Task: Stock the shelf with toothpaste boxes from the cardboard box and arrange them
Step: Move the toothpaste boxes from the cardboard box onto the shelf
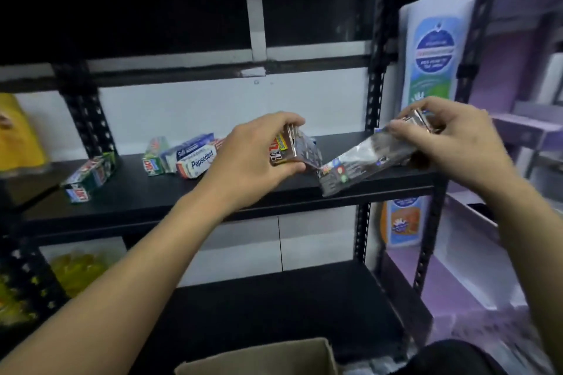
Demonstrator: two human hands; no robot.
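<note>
1. On the black metal shelf board [146, 195], a green-and-white toothpaste box [88, 179] is being borne at the far left. A cluster is being borne further right: a small green box [155, 158], a blue-and-white box [190, 148] and a white-and-red Pepsodent box [198, 164], all touching.
2. Just above the shelf's middle, a brown-and-silver toothpaste box [295, 149] is being gripped by the left hand [253, 158], with the fingers curled over its top and the thumb pressed beneath. Whether one box or several are being held cannot be told.
3. Further right, a long dark silvery toothpaste box [362, 163] is being pinched at its upper end by the right hand [451, 143]. It is being held slanted, with its lower end at the shelf's near edge, just beside the left hand's box; contact with the shelf cannot be told.
4. At the near bottom edge, an open brown cardboard box [256, 356] is being partly shown.
5. At the far right, a tall white bottle with a blue label [435, 49] is being displayed upright.
</note>
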